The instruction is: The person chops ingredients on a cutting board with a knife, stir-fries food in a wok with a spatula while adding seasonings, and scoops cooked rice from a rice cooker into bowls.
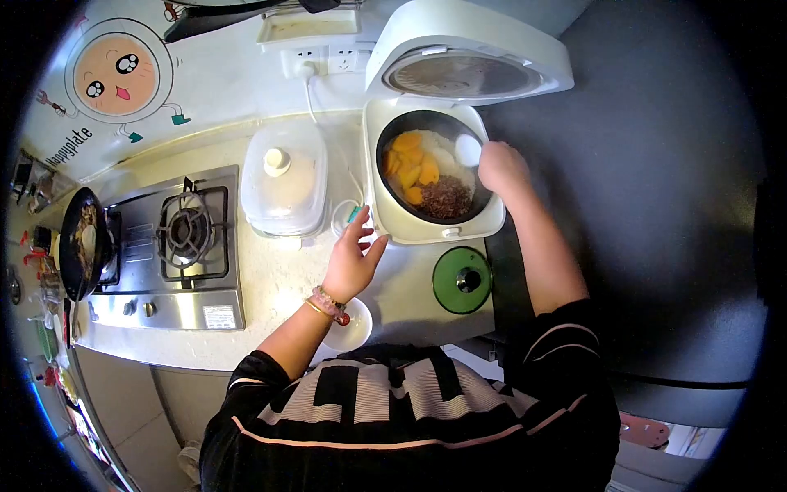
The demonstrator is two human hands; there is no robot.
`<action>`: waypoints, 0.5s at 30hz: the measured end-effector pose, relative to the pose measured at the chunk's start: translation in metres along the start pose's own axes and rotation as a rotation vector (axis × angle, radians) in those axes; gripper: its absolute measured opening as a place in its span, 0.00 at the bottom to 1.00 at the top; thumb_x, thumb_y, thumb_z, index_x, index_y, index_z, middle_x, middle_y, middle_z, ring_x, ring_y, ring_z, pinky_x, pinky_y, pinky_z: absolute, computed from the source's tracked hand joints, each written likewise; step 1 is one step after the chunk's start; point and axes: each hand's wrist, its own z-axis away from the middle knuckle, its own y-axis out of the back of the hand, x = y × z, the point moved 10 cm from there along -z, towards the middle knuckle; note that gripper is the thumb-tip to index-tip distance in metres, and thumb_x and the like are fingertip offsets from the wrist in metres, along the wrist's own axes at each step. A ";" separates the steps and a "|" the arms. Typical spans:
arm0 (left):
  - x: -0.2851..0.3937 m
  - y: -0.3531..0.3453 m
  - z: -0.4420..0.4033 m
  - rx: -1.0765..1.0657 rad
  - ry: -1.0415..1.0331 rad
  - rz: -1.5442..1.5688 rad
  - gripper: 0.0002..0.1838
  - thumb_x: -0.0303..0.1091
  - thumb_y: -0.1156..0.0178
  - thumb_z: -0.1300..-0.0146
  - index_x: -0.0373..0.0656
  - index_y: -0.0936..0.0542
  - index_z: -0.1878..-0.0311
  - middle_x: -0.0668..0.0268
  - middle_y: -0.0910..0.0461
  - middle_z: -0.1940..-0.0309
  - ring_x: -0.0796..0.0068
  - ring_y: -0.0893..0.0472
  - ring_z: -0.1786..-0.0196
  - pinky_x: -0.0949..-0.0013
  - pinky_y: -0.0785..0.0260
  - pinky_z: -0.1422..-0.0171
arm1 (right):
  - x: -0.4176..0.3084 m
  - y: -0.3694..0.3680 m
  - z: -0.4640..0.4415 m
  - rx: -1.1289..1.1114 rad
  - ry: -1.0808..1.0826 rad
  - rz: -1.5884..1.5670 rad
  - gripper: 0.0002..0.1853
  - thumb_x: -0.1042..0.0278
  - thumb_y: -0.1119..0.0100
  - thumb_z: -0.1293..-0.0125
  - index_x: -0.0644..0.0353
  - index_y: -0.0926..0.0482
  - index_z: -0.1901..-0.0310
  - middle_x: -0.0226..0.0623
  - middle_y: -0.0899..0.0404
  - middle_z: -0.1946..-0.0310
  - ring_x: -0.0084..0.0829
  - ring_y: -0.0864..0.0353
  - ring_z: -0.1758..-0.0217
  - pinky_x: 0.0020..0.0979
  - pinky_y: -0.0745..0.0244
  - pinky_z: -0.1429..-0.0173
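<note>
An open white rice cooker (379, 215) has a dark inner pot with white rice (428, 141), orange slices (407, 168) and reddish-brown grains (445, 199) in it. My right hand (502, 168) is closed on a white spoon (467, 151), whose bowl is over the rice at the pot's right side. My left hand (352, 264), with bracelets at the wrist, is over the counter just left of the cooker's lower corner. Its fingers are apart and it holds nothing. Below that hand stands a white bowl (354, 330), partly hidden by the wrist.
A lidded clear container (284, 184) stands left of the cooker. A green lid (462, 280) lies in front of it. Farther left are a gas stove (164, 306) and a black pan (80, 261) with food. The cooker's raised lid (525, 47) leans back near wall sockets.
</note>
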 end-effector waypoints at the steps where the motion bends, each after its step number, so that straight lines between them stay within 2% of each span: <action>1: 0.000 0.000 -0.002 -0.004 -0.003 -0.018 0.32 0.33 0.38 0.41 0.36 0.37 0.35 0.50 0.27 0.45 0.64 0.21 0.52 0.68 0.25 0.55 | 0.004 -0.007 -0.001 -0.013 -0.026 -0.028 0.12 0.75 0.51 0.43 0.68 0.20 0.61 0.55 0.21 0.59 0.50 0.20 0.56 0.44 0.25 0.52; 2: 0.000 0.000 -0.004 -0.009 -0.008 -0.036 0.32 0.34 0.38 0.41 0.36 0.37 0.35 0.50 0.27 0.45 0.63 0.21 0.52 0.68 0.25 0.56 | 0.008 -0.015 -0.003 -0.023 -0.053 -0.055 0.12 0.75 0.51 0.43 0.69 0.20 0.60 0.56 0.21 0.60 0.50 0.19 0.57 0.44 0.25 0.53; 5: 0.005 -0.003 -0.008 -0.017 -0.010 -0.114 0.32 0.33 0.38 0.42 0.36 0.37 0.35 0.49 0.28 0.45 0.62 0.20 0.52 0.67 0.26 0.56 | 0.015 -0.051 -0.033 -0.083 -0.013 -0.227 0.09 0.77 0.52 0.43 0.71 0.22 0.66 0.55 0.20 0.71 0.46 0.19 0.73 0.43 0.26 0.69; 8: 0.011 -0.003 -0.007 -0.014 0.006 -0.161 0.32 0.33 0.37 0.43 0.37 0.36 0.36 0.49 0.27 0.45 0.61 0.20 0.54 0.66 0.26 0.55 | 0.038 -0.096 -0.055 -0.057 -0.243 -0.760 0.06 0.79 0.53 0.43 0.69 0.25 0.72 0.45 0.26 0.81 0.34 0.30 0.86 0.36 0.40 0.84; 11: 0.012 -0.003 -0.007 0.012 -0.018 -0.185 0.31 0.33 0.37 0.44 0.36 0.35 0.37 0.50 0.27 0.46 0.59 0.21 0.55 0.64 0.27 0.54 | 0.021 -0.098 -0.036 -0.108 -0.375 -1.100 0.07 0.79 0.54 0.42 0.65 0.29 0.76 0.36 0.31 0.84 0.23 0.39 0.88 0.28 0.53 0.87; 15: 0.010 -0.002 -0.007 0.039 -0.043 -0.228 0.31 0.33 0.37 0.44 0.37 0.34 0.38 0.50 0.27 0.47 0.57 0.21 0.55 0.62 0.28 0.52 | 0.018 -0.119 -0.041 -0.137 -0.478 -1.346 0.06 0.80 0.53 0.42 0.66 0.30 0.76 0.36 0.32 0.84 0.21 0.39 0.88 0.25 0.53 0.88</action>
